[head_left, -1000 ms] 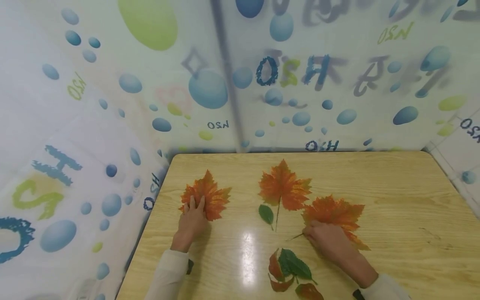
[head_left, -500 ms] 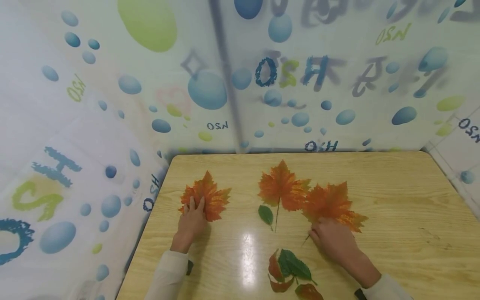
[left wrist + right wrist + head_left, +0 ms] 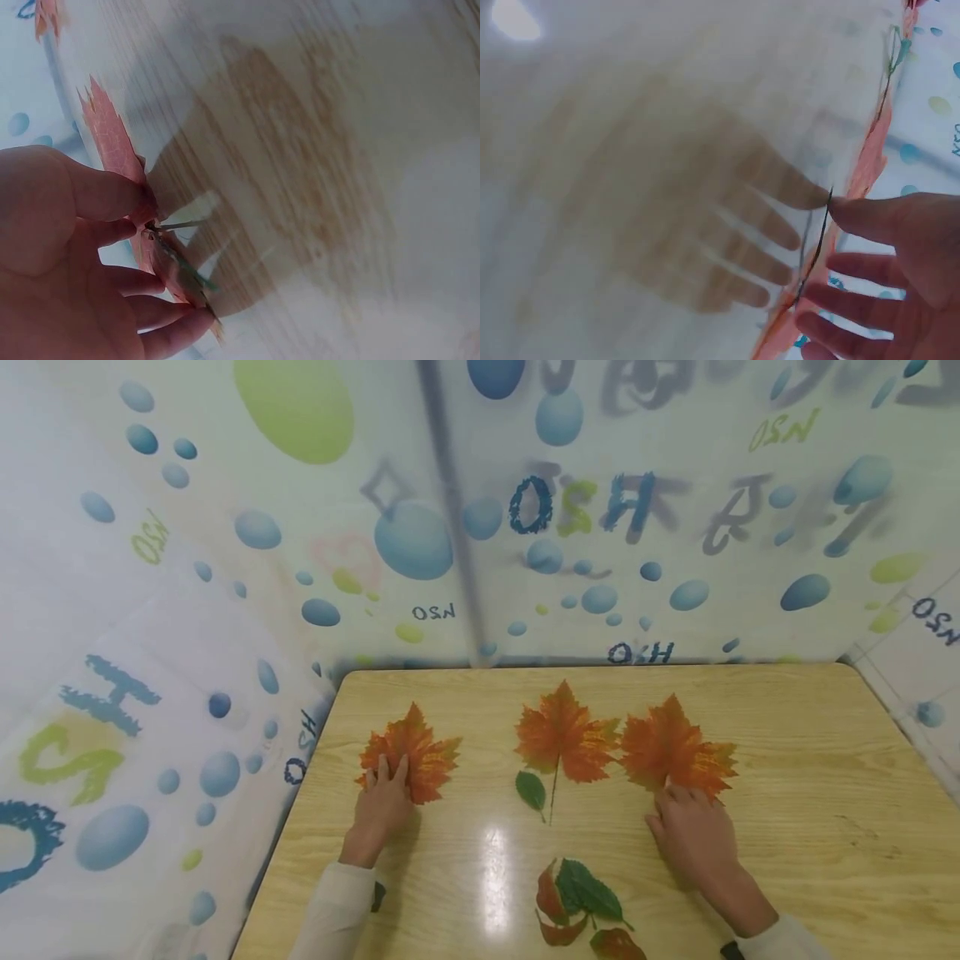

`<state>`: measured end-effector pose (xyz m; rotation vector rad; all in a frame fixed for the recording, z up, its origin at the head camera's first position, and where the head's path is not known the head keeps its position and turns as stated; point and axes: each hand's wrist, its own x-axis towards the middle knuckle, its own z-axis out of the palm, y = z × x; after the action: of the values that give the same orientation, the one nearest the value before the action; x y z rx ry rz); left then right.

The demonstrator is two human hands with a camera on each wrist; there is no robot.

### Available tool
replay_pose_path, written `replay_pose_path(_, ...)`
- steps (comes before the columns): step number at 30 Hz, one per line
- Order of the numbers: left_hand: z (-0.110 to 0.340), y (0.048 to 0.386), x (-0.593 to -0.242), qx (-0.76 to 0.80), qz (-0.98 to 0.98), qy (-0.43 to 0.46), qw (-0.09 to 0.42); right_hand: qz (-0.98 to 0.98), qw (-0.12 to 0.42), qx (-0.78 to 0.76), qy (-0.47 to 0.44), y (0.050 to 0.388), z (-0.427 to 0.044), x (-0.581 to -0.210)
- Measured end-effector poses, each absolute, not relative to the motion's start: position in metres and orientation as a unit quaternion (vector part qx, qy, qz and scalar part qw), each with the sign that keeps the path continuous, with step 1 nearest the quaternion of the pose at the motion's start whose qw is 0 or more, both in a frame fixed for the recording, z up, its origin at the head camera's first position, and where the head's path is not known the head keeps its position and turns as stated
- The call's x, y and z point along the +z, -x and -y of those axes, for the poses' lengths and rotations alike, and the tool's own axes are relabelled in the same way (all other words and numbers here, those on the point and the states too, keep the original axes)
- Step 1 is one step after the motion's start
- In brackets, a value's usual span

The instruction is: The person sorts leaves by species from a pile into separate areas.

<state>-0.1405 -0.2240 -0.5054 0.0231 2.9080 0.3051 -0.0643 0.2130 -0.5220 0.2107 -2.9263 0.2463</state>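
My left hand rests on an orange artificial maple leaf at the table's left. The left wrist view shows the thumb and spread fingers touching this leaf near its stem. At the right, my right hand touches the base of another orange maple leaf. Its thumb is apart from its fingers, by the thin dark stem in the right wrist view. A third maple leaf lies between them, stem pointing toward me. Beside that stem is a small green leaf.
Green leaves and reddish leaves lie in a loose group near the front middle. The wooden table meets a bubble-printed wall covering at its back edge.
The right maple leaf has moved up and turned more upright, its stem swinging from pointing left to pointing toward me. My right hand has moved right and loosened from the stem. The left hand stays put.
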Motion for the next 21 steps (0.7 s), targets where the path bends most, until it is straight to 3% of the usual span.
replay_pose_path(12,0.225,0.141,-0.506,0.108,-0.987,-0.003,0.118,0.989,0.086,0.116,0.020,0.058,-0.230,-0.526)
replay_pose_path(21,0.224,0.143,-0.508,0.112,-0.987,-0.006,0.117,0.974,0.118,0.180,0.067,0.062,-0.232,-0.530)
